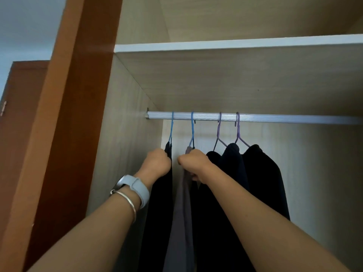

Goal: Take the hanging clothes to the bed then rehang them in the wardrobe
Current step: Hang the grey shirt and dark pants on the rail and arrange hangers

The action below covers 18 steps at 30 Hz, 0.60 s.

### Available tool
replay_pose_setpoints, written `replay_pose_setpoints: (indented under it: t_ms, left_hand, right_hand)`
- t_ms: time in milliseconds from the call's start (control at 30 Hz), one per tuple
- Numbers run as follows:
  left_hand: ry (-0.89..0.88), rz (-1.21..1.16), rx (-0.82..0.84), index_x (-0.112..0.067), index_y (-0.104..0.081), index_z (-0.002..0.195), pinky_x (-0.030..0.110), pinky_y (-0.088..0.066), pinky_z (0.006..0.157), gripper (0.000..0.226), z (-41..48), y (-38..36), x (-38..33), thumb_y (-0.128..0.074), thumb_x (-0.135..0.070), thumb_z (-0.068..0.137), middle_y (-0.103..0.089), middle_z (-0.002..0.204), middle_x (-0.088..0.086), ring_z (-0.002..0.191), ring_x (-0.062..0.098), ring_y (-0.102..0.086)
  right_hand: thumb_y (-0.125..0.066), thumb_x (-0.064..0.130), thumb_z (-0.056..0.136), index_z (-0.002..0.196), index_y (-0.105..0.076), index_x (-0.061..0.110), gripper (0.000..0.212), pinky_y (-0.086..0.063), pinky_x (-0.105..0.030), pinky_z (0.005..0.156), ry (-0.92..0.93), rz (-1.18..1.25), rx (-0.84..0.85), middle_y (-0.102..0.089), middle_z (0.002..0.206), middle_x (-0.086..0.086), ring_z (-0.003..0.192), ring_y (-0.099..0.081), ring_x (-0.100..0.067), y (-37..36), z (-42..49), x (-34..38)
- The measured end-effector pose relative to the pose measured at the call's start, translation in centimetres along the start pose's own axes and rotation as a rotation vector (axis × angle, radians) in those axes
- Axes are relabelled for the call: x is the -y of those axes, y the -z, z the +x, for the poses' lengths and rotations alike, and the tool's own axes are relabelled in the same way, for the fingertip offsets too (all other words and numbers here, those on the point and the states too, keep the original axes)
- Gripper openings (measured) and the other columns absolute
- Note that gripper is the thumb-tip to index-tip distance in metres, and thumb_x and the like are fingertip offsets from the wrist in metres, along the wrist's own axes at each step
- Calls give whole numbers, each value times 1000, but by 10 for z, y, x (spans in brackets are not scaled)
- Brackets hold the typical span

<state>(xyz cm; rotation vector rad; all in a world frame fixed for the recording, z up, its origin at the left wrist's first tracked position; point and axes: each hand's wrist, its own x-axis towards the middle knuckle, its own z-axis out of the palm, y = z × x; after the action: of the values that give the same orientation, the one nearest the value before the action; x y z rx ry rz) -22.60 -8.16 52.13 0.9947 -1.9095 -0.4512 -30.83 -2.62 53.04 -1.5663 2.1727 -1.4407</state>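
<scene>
your left hand (157, 162): grips dark garment (163, 203)
your right hand (193, 163): grips grey garment (182, 213)
progress: all four on rail (275, 117); start or rehung, unclear

Four garments hang side by side from a silver rail (275, 118) at the left end of the open wardrobe (125, 154). The black garment (163, 203) hangs on a blue hanger (171, 128) and is gripped near its top by the left hand (157, 162). The grey garment (181, 213) hangs on a second blue hanger (192, 132) and is gripped by the right hand (193, 163). A navy garment (232, 163) and a dark garment (263, 173) hang on purple hangers (218, 132), touching each other.
</scene>
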Motion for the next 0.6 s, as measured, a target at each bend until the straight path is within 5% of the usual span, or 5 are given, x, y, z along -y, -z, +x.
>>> replay_pose_setpoints:
  t_ms: [100,200,333,600]
  left_hand:
    - [50,-135,-128,10,-54,113,39,-44,91,32,7,7,15,-37,-11,95,-55,122,31,112,42,-54]
    - [73,-196,-240,11,-55,112,41,-46,90,31,16,18,28,-37,-5,92,-56,119,32,109,43,-55]
    - [57,-191,-344,9,-53,118,44,-43,94,34,19,30,34,-33,-2,92,-54,121,33,111,46,-52]
    - [26,-70,-375,10,-49,113,50,-47,88,31,21,43,50,-27,0,93,-51,118,32,102,48,-54]
  right_hand:
    - [-36,4,85,105,-39,13,22,-31,-22,46,42,-59,-5,-41,78,-7,60,-39,-18,1,1,1]
    - [-35,2,86,105,-48,3,23,-30,-22,45,101,-126,-65,-47,98,-13,74,-45,-23,-3,0,3]
    - [-34,2,87,122,-48,1,38,-31,-22,46,98,-104,-62,-44,98,-10,70,-45,-20,-11,5,6]
    - [-34,2,88,122,-49,0,38,-30,-24,44,75,-51,-66,-46,88,-9,56,-37,-14,-19,6,15]
